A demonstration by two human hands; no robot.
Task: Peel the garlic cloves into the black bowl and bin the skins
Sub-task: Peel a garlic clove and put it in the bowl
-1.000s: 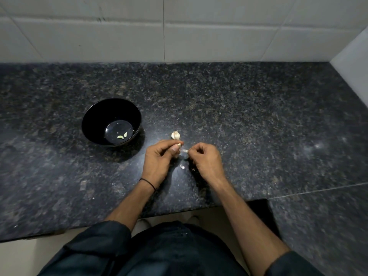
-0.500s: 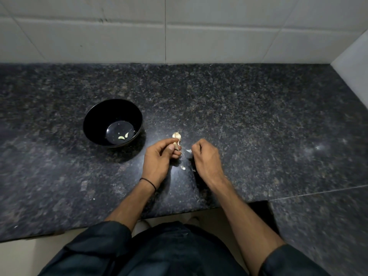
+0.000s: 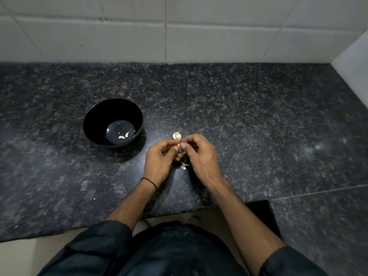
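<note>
At frame centre, the left hand (image 3: 159,159) and right hand (image 3: 201,156) meet just above the bench (image 3: 258,126). Both grips pinch 1 small clove (image 3: 179,145) between thumb and fingertips. Which grip has skin and which has flesh is too small to tell.

The step looks like stripping the skin. To do it well, I judge that 1 grip should hold the clove firm at its root end. A nail of the other hand then lifts a loose edge and pulls along the length, so the skin comes off in few pieces. Working low over the bench should let the flakes fall together.

The bowl (image 3: 99,116) sits left of the hands, apart from them, with 2 peeled cloves (image 3: 121,137) on its floor, so the task seems early. The rest of the garlic (image 3: 176,135) lies on the bench just beyond the fingers, toward the top of the frame. A few skins (image 3: 184,166) lie under the hands.

No bin shows, so the skins will need gathering and carrying out of view. Nothing stands between hands and bowl. The dark speckled bench may hide small flakes.
</note>
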